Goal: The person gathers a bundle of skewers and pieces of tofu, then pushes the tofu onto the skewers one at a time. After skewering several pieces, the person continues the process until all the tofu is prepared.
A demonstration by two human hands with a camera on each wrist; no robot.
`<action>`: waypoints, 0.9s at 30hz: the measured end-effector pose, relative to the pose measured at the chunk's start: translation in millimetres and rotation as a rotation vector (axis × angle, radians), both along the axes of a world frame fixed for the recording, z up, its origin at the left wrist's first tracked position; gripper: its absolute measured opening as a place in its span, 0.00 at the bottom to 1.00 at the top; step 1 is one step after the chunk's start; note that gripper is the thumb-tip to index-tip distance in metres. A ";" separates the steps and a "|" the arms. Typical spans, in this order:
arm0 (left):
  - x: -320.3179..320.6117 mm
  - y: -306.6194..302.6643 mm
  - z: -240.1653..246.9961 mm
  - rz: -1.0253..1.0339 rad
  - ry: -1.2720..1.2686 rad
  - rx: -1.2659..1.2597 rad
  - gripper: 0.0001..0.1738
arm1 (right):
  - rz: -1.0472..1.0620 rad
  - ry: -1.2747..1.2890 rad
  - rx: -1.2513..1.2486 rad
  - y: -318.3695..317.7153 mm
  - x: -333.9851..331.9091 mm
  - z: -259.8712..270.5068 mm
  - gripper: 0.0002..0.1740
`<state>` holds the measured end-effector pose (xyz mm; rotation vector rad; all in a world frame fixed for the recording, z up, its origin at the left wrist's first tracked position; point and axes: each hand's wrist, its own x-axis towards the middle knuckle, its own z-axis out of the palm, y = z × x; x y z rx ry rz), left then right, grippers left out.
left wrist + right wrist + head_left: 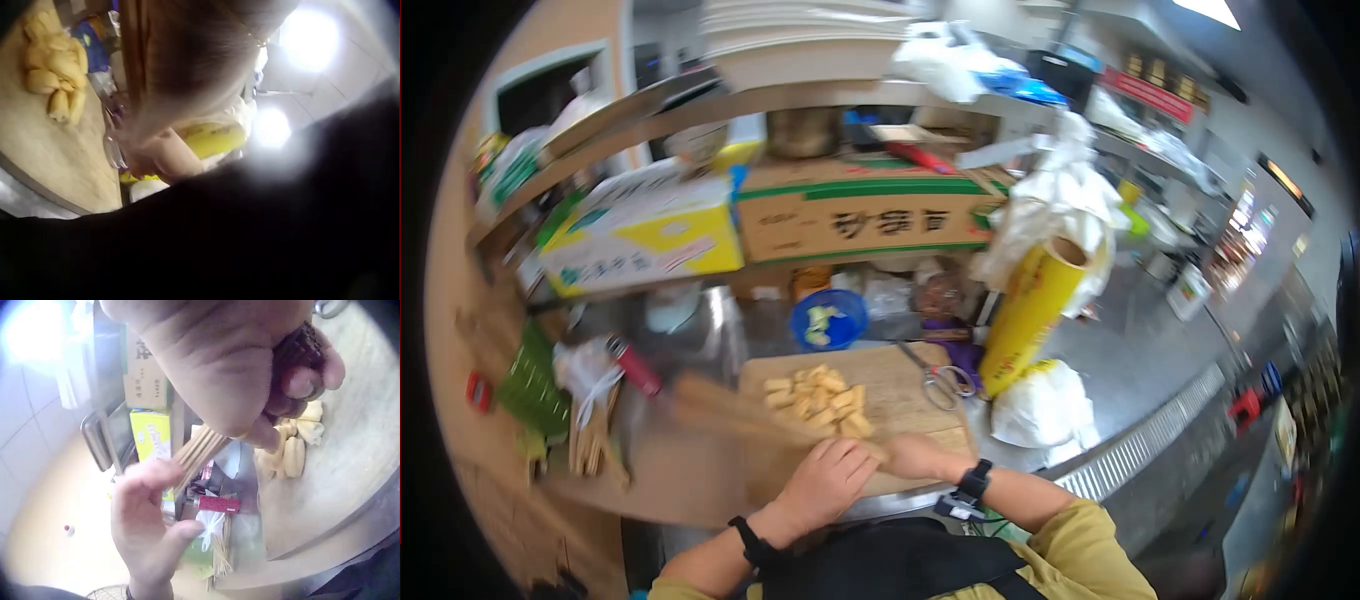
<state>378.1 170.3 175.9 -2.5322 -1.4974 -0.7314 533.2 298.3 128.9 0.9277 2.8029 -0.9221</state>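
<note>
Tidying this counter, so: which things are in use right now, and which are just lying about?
In use: bundle of thin wooden skewers in the right hand, pale yellow food pieces, wooden chopping board.
Lying about: metal scissors, yellow film roll, blue plastic bowl, white plastic bag.

Beyond the chopping board (900, 395), at twelve o'clock, the brown carton (870, 215) carries four big dark characters, upside down and too blurred to read. At two o'clock, the lettering on the red sign (1145, 95) is illegible too.
</note>
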 end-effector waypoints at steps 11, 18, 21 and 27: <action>47.9 40.1 -5.6 0.139 0.234 -0.732 0.22 | -0.077 0.128 0.220 -19.4 42.2 1.3 0.10; 47.0 48.9 -14.2 -0.178 0.033 -0.578 0.19 | -0.040 0.251 0.000 -1.8 64.0 -18.8 0.19; 47.5 51.8 -11.1 -0.197 0.160 -0.582 0.19 | -0.024 0.230 -0.094 6.6 61.3 -34.9 0.19; 46.6 50.3 -19.3 -0.102 0.239 -0.582 0.20 | 0.015 0.252 -0.259 6.5 63.7 -8.8 0.19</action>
